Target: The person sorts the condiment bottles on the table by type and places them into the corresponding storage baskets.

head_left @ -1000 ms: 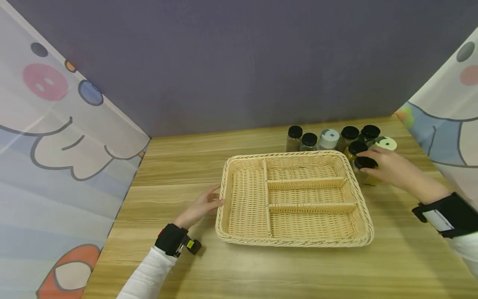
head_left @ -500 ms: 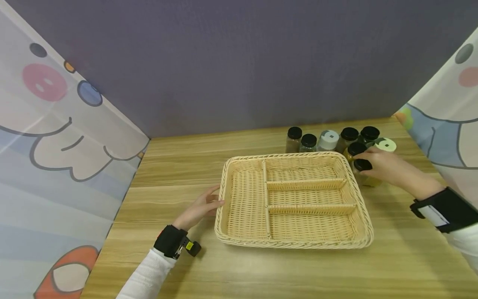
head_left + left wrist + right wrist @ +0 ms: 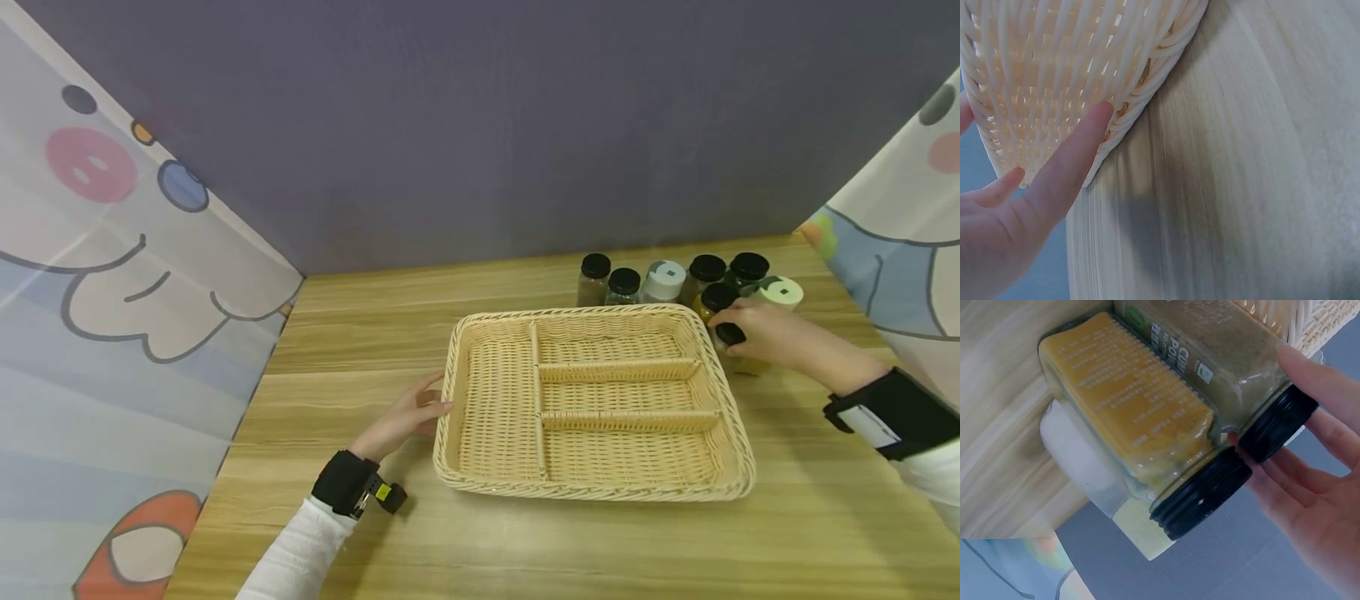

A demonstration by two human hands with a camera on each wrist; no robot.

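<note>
The right hand (image 3: 780,333) pinches the brown-powder jar (image 3: 1229,356) at its black lid (image 3: 1279,422), just beside the basket (image 3: 592,421), toward the far right corner of the counter (image 3: 525,542); the left hand (image 3: 401,421) touches the basket, unclenched. Best lift straight up, clear of the yellow jar (image 3: 1129,394), keeping the basket steady

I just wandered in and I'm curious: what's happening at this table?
A person is handling jars beside a wicker basket with divided compartments. The right hand grips a jar of brown powder around its black lid, outside the basket's right end. The left hand touches the opposite end. More jars stand nearby.
</note>
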